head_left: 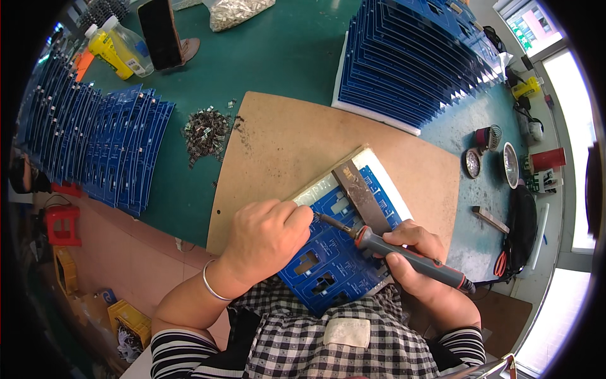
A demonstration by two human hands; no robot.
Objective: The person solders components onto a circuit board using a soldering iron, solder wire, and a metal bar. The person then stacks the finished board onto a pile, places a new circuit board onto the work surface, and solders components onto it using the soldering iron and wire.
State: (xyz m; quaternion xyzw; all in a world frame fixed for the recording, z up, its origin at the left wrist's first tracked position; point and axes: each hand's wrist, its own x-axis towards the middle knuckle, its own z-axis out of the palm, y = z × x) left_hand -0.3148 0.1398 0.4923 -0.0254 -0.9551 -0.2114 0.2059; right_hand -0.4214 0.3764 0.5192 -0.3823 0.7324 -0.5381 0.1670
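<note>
A blue circuit board (334,252) lies at a slant on a pale pad (386,174), its near end reaching my checked apron. Across its far part rests a flat dark metal bar (361,192). My right hand (413,252) is closed around a grey soldering iron (404,256), whose tip points left to the board's left edge. Beside that tip my left hand (268,234) is closed, thumb and finger pinched at the board's edge. What it pinches, if anything, is hidden by the fingers.
A brown board (284,132) lies under the work on the green table (278,60). Left of it is a heap of small components (207,131). Blue circuit boards stand in rows at left (123,148) and far right (410,57). A phone (159,35) stands near bottles (113,50).
</note>
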